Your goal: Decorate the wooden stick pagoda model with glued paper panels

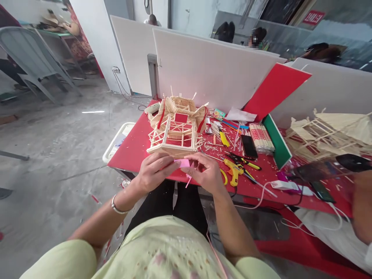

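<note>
A small pink piece of paper or thin sheet (pixel 183 163) is stretched between my two hands at the table's front edge. My left hand (pixel 155 170) pinches its left end with closed fingers. At its other end, the thumb and fingers of my right hand (pixel 205 170) are closed on it. A narrow pink strip (pixel 188 181) dangles below, near my right hand. Just beyond my hands stands a model building of thin wooden sticks (pixel 181 146), with red strips and a small red panel on it.
On the red table (pixel 128 149) lie a yellow glue gun (pixel 233 171), pliers (pixel 236 158), a yellow cutter (pixel 224 139), a phone (pixel 249 146) and packed sticks (pixel 260 136). White boards (pixel 209 69) rise behind. Another stick model (pixel 319 135) and a co-worker's arm (pixel 362 205) are at right.
</note>
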Demonstrator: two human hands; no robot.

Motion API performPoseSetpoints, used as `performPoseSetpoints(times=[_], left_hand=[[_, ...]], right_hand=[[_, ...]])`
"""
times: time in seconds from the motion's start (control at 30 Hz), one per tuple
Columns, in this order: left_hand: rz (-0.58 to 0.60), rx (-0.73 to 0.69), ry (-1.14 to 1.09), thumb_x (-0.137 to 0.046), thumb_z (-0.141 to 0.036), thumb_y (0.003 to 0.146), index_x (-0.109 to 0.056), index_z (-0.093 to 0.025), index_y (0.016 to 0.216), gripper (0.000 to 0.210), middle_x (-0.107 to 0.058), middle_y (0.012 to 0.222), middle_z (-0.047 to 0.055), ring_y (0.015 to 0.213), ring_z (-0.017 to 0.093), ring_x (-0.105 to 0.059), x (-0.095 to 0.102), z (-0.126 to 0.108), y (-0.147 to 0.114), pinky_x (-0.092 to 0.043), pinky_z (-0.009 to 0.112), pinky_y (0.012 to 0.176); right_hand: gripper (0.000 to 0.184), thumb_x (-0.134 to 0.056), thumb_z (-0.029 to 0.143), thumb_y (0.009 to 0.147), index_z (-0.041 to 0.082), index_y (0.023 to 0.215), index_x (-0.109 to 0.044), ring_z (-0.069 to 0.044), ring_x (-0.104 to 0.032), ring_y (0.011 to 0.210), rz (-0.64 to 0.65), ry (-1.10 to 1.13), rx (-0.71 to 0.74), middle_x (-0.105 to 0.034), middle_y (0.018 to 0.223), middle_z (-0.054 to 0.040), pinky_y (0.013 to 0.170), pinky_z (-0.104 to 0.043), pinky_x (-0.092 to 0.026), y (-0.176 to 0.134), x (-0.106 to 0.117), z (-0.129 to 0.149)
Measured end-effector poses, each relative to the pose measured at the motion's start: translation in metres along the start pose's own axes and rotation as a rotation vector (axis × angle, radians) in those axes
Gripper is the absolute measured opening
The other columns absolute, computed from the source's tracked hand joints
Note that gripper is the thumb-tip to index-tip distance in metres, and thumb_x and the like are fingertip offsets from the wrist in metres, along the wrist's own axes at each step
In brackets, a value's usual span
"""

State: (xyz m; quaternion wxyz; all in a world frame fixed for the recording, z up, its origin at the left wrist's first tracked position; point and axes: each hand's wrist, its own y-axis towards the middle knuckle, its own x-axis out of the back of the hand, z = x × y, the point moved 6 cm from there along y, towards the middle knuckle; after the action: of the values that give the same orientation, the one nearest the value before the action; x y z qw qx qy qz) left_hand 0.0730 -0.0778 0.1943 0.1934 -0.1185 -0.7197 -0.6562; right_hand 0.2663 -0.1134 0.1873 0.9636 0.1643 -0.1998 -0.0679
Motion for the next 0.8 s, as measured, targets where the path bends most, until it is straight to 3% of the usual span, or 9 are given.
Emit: performPoseSetpoints(times=[0.07,0.13,0.23,0.3,0.43,0.63,0.8], left_hand=[[-0.048,0.147,-0.150,-0.066,-0.016,0.098,-0.072,-0.028,0.130,0.034,-0.076,0.107,0.008,0.097,0.018,-0.073,0.004,0.008,0.013,-0.062,0.033,0.083],[-0.100,0.452,-0.362,-0.073,-0.025,0.095,-0.073,-0.025,0.128,0.033,-0.076,0.106,0.009,0.088,0.017,-0.073,0.005,0.025,0.021,-0.063,0.030,0.078],[-0.088,0.979,-0.735,-0.079,-0.043,0.090,-0.077,-0.017,0.103,0.029,-0.072,0.078,0.005,0.063,0.012,-0.066,-0.007,0.051,0.023,-0.056,0.024,0.056],[-0.001,1.180,-0.936,-0.084,-0.047,0.083,-0.076,-0.015,0.088,0.033,-0.065,0.064,0.002,0.055,0.011,-0.060,-0.017,0.058,0.027,-0.048,0.021,0.048],[0.112,1.273,-1.050,-0.090,-0.043,0.077,-0.077,-0.015,0.083,0.032,-0.063,0.062,0.001,0.052,0.009,-0.058,-0.024,0.063,0.039,-0.042,0.020,0.045],[0.064,1.308,-0.994,-0.092,-0.037,0.072,-0.076,-0.014,0.080,0.029,-0.068,0.066,0.002,0.048,0.008,-0.057,-0.029,0.058,0.043,-0.040,0.019,0.041],[0.091,1.287,-0.936,-0.090,-0.036,0.074,-0.074,-0.015,0.077,0.027,-0.064,0.059,0.001,0.046,0.008,-0.054,-0.040,0.058,0.044,-0.038,0.018,0.039]], right_hand=[[0.035,-0.084,0.050,0.084,0.023,0.107,-0.080,-0.011,-0.057,0.069,-0.059,-0.025,0.071,-0.071,0.090,-0.0010,0.058,-0.023,-0.045,0.010,0.010,0.011],[0.034,-0.083,0.049,0.087,0.025,0.110,-0.079,-0.010,-0.055,0.068,-0.150,-0.067,0.144,-0.070,0.091,-0.0001,0.057,-0.023,-0.044,0.019,0.020,0.019],[0.032,-0.080,0.047,0.090,0.027,0.115,-0.078,-0.011,-0.055,0.067,-0.252,-0.196,0.263,-0.069,0.090,0.0003,0.058,-0.024,-0.045,0.032,0.027,0.029],[0.031,-0.078,0.047,0.092,0.028,0.116,-0.077,-0.013,-0.058,0.072,-0.276,-0.284,0.327,-0.070,0.091,-0.0004,0.063,-0.026,-0.048,0.039,0.026,0.033],[0.029,-0.076,0.046,0.094,0.028,0.117,-0.077,-0.015,-0.064,0.079,-0.297,-0.352,0.393,-0.071,0.092,-0.0013,0.072,-0.029,-0.053,0.046,0.023,0.032],[0.033,-0.075,0.052,0.094,0.028,0.117,-0.076,-0.016,-0.066,0.083,-0.319,-0.382,0.340,-0.072,0.092,-0.0014,0.078,-0.030,-0.055,0.042,0.027,0.020],[0.034,-0.070,0.049,0.098,0.027,0.123,-0.074,-0.015,-0.067,0.089,-0.323,-0.360,0.340,-0.073,0.097,-0.0020,0.082,-0.029,-0.056,0.034,0.033,0.017]])
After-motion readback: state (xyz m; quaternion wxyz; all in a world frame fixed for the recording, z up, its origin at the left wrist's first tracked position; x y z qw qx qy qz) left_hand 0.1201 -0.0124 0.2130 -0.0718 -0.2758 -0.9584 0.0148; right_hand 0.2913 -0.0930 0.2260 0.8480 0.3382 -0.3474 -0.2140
